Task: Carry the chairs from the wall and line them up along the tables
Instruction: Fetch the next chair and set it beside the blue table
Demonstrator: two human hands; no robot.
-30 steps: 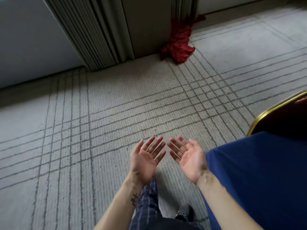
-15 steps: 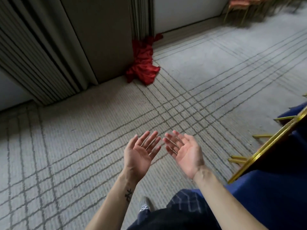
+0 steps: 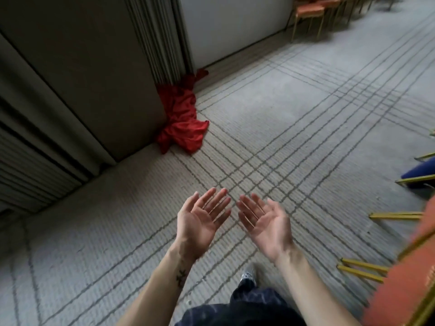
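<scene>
Spanning the view, striped carpet (image 3: 306, 118) | orange chair (image 3: 404, 290) at right edge, near right hand (image 3: 266, 225), untouched | chair row (image 3: 309, 11) along far wall, well apart from both hands | left hand (image 3: 200, 223) and right hand palms-up, fingers straight, holding nothing

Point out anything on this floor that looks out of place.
A crumpled red cloth lies heaped on the grey lined carpet, against the foot of the pleated folding partition. It looks dropped rather than folded or spread. Nothing else stands out.
</scene>
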